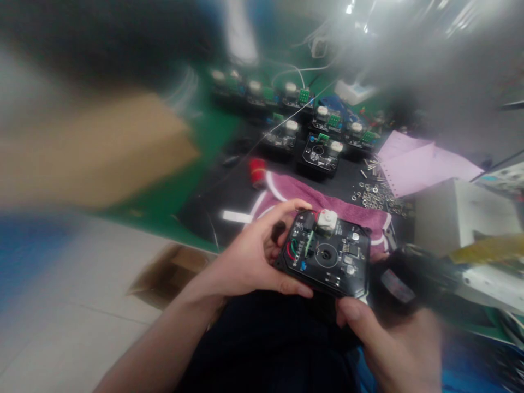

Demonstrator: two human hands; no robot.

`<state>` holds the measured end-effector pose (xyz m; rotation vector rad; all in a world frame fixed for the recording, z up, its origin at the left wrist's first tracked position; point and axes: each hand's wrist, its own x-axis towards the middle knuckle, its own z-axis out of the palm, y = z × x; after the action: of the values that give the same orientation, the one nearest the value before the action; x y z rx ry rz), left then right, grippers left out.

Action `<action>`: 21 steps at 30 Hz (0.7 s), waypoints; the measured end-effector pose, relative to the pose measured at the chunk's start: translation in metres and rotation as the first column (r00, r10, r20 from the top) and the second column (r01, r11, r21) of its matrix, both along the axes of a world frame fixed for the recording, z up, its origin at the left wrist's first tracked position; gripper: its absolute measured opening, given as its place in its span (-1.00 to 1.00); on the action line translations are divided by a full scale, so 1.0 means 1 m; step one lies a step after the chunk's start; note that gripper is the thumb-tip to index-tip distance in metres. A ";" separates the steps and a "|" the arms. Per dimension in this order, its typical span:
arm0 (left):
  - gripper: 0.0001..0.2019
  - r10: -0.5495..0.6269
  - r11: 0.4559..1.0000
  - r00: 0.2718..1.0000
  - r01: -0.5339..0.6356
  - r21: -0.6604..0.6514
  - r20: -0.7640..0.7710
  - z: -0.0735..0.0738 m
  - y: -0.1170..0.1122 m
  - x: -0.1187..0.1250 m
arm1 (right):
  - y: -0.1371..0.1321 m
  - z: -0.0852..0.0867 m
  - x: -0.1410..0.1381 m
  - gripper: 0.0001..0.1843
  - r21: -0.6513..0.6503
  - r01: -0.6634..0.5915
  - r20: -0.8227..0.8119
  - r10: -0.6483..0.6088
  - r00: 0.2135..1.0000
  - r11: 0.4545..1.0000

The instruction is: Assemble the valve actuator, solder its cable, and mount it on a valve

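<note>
A black circuit board in a square black housing (pixel 341 262) is held between both hands above my lap. It carries a white round-topped component (pixel 327 220), a small upright green board and red and green wires. My left hand (pixel 262 251) grips its left side, thumb along the near edge and fingers at the far left corner. My right hand (pixel 393 338) is closed at the near right corner, thumb against the housing; most of its fingers are hidden. Close to it is a blurred dark object with a pale label (pixel 397 286), whose kind I cannot make out.
Behind the hands lies a purple cloth (pixel 323 194) on a black mat. Several similar board units (pixel 321 153) stand farther back. Loose metal nuts and spacers (pixel 374 194) lie by pink paper (pixel 413 161). A red spool (pixel 257 170) and cardboard boxes (pixel 167 273) are leftward.
</note>
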<state>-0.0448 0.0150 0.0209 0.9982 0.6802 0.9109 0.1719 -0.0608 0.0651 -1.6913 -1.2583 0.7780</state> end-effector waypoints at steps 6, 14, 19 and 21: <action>0.08 -0.011 0.999 1.000 0.011 -0.033 0.006 0.000 0.000 0.000 | -0.001 -0.002 0.005 -0.48 -0.089 -0.026 -0.040 0.023 0.999 0.996; 0.07 0.004 1.000 1.000 -0.004 0.021 0.019 0.002 0.001 0.002 | -0.004 -0.002 -0.004 -0.44 -0.121 0.075 -0.025 -0.078 0.997 0.990; 0.00 0.039 0.999 0.999 -0.040 0.030 0.019 0.003 -0.002 0.004 | -0.004 -0.005 0.001 -0.37 -0.137 0.043 -0.025 -0.047 0.999 0.990; 0.00 0.040 0.999 0.999 -0.041 0.028 0.018 0.004 -0.002 0.005 | -0.003 -0.006 0.002 -0.35 -0.135 0.035 -0.016 -0.037 0.999 0.990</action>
<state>-0.0400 0.0131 0.0244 1.0039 0.6764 0.9660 0.1740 -0.0642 0.0587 -1.8054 -1.1817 0.8717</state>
